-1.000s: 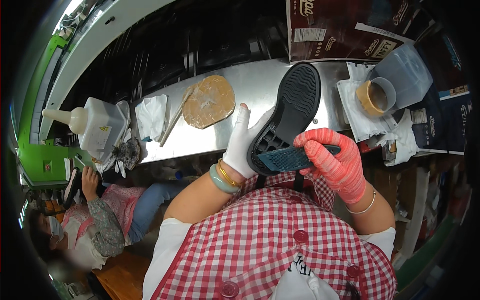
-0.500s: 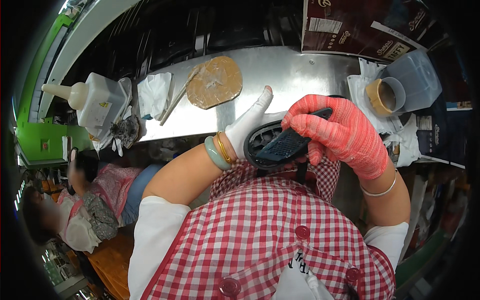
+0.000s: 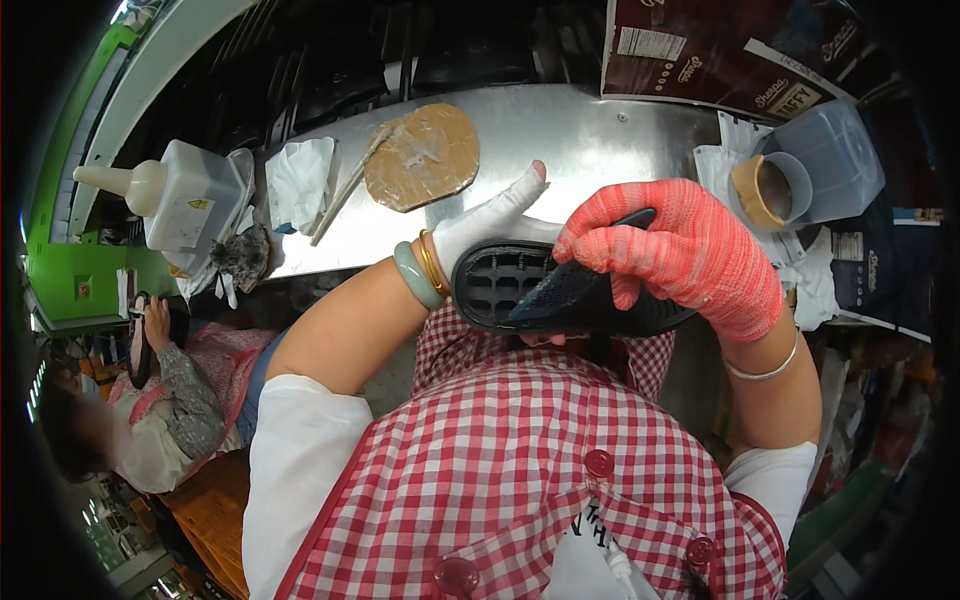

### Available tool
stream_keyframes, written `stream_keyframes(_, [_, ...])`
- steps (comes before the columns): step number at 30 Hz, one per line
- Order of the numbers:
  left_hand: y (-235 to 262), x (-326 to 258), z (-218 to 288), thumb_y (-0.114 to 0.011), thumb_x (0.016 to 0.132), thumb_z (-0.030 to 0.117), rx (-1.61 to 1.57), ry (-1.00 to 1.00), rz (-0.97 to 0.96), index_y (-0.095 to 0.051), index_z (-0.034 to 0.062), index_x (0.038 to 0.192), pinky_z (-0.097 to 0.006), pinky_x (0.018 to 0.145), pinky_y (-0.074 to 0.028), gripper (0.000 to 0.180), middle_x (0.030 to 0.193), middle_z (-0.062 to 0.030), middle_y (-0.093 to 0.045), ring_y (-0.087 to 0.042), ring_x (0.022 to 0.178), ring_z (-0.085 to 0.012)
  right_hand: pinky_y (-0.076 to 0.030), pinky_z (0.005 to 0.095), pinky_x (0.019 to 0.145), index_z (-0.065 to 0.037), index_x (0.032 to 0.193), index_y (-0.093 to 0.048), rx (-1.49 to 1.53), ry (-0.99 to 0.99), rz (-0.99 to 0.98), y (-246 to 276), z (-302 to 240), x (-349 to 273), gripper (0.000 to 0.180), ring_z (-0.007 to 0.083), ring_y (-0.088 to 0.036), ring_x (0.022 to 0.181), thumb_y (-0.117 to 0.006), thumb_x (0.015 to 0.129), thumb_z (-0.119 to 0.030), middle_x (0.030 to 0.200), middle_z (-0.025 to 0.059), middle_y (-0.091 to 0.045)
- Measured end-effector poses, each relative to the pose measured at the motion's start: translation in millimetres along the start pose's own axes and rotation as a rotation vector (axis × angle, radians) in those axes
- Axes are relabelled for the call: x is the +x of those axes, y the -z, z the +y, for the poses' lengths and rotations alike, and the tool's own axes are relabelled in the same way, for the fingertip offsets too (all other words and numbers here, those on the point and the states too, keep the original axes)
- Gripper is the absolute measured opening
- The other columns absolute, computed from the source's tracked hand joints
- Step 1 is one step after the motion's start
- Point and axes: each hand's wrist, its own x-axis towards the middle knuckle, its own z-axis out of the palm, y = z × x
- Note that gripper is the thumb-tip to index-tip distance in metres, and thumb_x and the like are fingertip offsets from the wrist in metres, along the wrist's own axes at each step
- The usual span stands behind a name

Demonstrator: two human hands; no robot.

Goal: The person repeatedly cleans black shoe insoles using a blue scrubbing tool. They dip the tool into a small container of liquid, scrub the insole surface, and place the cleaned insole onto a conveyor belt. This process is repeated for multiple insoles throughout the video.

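Observation:
A black shoe sole point(image 3: 490, 280), its exposed heel or toe end showing a grid of hollows, lies across in front of my apron. My left hand point(image 3: 500, 215), in a white glove with bare fingertips, grips it from beneath, thumb sticking up and fingers partly hidden under it. My right hand point(image 3: 680, 250), in a coral-red knit glove, pinches a thin dark textured piece point(image 3: 555, 282), perhaps an outsole pad. That piece slants over the sole; whether its lower end touches is hard to tell.
Along the metal bench point(image 3: 570, 130) are a white squeeze bottle point(image 3: 190, 205), folded white paper point(image 3: 300, 185), a stick point(image 3: 345, 200) and a wrapped brown disc point(image 3: 425, 165). At right stand a clear plastic container point(image 3: 830, 165) and a dark carton point(image 3: 720, 60). A co-worker point(image 3: 200, 400) sits at left, holding a sandal.
The sole has turned flatter and its gridded end has moved left with my left hand. My right hand still pinches the piece. The co-worker's hand and sandal show more plainly.

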Motion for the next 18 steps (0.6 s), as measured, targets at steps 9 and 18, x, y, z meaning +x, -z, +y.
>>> stream_keyframes(9, [-8.6, -1.8, 12.3, -0.026, 0.076, 0.083, 0.162, -0.004, -0.04, -0.031, -0.0068, 0.137, -0.041, 0.106, -0.034, 0.109, 0.141, -0.0205, -0.036, -0.039, 0.128, -0.0276, -0.034, 0.0164, 0.044, -0.003, 0.087, -0.068, 0.012, 0.003, 0.165, 36.6, 41.5, -33.3, 0.028, 0.0057, -0.056, 0.053, -0.067, 0.078, -0.029, 0.073, 0.0022, -0.065])
stream_keyframes(18, [-13.8, -19.2, 26.3, -0.042, 0.094, 0.03, 0.305, -0.566, 0.065, -0.021, 0.0013, 0.143, -0.045, 0.102, -0.038, 0.06, 0.139, -0.0217, -0.037, -0.044, 0.124, -0.033, -0.036, 0.014, 0.045, -0.002, 0.099, -0.065, 0.238, 0.503, 0.886, 93.5, 89.6, -87.1, 0.031, 0.0009, -0.054, 0.055, -0.057, 0.093, -0.031, 0.093, 0.0034, -0.067])
